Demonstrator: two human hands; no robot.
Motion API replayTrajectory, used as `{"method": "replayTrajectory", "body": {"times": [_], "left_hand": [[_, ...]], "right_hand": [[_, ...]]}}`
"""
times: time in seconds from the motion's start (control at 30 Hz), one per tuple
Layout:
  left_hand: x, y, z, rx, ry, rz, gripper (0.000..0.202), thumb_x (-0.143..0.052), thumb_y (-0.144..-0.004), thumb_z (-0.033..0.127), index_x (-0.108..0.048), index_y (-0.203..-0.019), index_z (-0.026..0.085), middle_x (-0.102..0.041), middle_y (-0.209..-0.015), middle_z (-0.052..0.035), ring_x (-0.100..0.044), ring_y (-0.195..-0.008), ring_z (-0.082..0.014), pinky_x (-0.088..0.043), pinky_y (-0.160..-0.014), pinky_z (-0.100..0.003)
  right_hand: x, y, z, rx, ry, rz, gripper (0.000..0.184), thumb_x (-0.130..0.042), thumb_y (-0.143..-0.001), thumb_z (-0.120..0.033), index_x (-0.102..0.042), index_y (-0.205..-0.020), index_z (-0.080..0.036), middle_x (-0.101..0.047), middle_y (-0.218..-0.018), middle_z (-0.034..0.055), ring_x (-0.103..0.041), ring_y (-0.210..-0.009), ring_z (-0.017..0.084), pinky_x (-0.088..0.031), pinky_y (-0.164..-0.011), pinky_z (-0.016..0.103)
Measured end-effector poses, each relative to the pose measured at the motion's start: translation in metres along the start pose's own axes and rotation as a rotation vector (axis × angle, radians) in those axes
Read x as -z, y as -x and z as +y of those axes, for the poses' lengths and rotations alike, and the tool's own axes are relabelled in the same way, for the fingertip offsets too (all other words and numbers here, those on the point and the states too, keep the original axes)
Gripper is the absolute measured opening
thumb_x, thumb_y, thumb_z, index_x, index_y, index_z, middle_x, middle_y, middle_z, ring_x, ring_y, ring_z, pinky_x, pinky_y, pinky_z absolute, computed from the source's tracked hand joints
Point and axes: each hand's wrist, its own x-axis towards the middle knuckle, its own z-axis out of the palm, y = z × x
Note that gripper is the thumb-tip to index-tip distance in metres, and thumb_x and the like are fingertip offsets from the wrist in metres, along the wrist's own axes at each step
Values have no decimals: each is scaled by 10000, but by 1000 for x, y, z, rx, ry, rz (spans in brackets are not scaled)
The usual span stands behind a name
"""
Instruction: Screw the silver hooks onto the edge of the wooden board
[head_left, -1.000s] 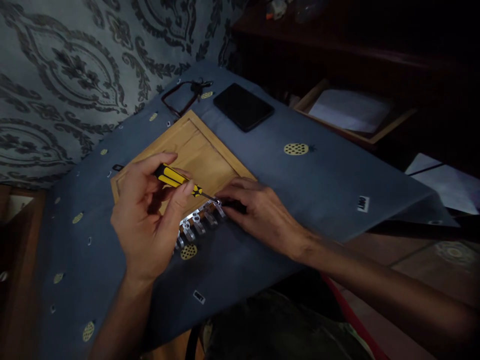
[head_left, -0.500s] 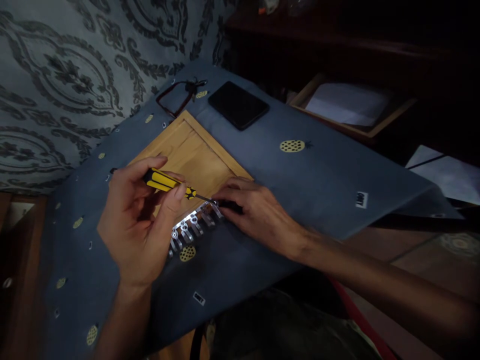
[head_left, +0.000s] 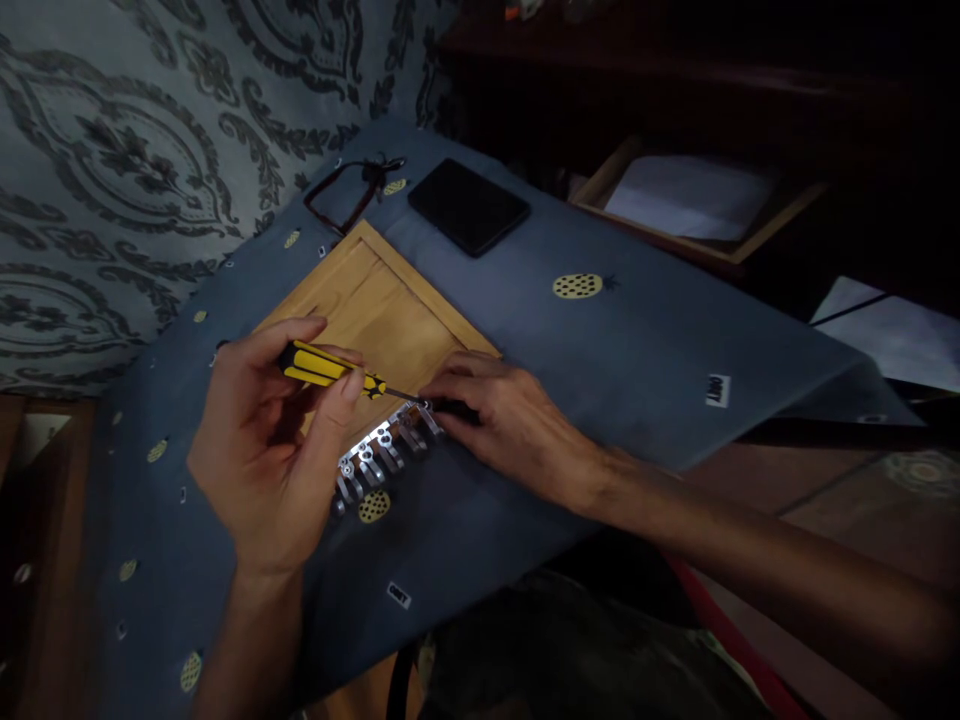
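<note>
My left hand point(head_left: 281, 450) is closed on the yellow and black handle of a screwdriver point(head_left: 322, 368). Its thin shaft points right, and the tip meets the right end of a shiny metal hook rail point(head_left: 375, 437) with several hooks. The rail lies along the near edge of a wooden panel point(head_left: 390, 310). My right hand point(head_left: 502, 420) is closed at that same end of the rail, its fingertips around a small dark piece point(head_left: 456, 408) whose kind I cannot make out. The screwdriver tip touches or nearly touches this spot.
A blue cloth with pineapple prints point(head_left: 630, 370) covers the table. Beyond the panel lie a black tablet or phone point(head_left: 469, 205) and a pair of glasses point(head_left: 341, 205). A patterned wall point(head_left: 135, 150) borders the left; an open drawer with paper point(head_left: 690, 195) is at the right.
The whole view has shifted slightly, with everything a little farther left. Both hands keep their hold, and the screwdriver stays at the rail's right end.
</note>
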Motion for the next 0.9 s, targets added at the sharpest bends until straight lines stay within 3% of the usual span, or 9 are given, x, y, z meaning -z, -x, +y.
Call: {"method": "replayTrajectory", "body": {"times": [0.53,0.67,0.9], "left_hand": [[6,1,-1,16,-80,-65,357,-731,-911,209,-669,-1240,334,-703,-1104,-9,-733,-938,-173,-656,-741,-318],[5,0,-1,-83,-163,-26,343,-766,-882,227,-701,-1197,346,-718,-1128,9,-692,-956,-167,-629,-653,-271],[2,2,3,-58,-182,21,301,-755,-893,224,-725,-1164,354,-726,-1051,22,-683,-852,-157,-595,-617,-298]], "right_hand": [[-1,-1,0,-24,14,-17,162,-665,-904,-70,-756,-980,-181,-708,-1003,56,-679,-963,188,-517,-855,315],[-1,-1,-1,-34,-2,-20,169,-662,-907,-71,-753,-987,-188,-710,-1036,58,-678,-997,194,-514,-883,320],[-1,0,-1,-23,54,-28,158,-655,-921,-90,-758,-999,-181,-689,-1029,63,-662,-985,193,-505,-863,316]]}}
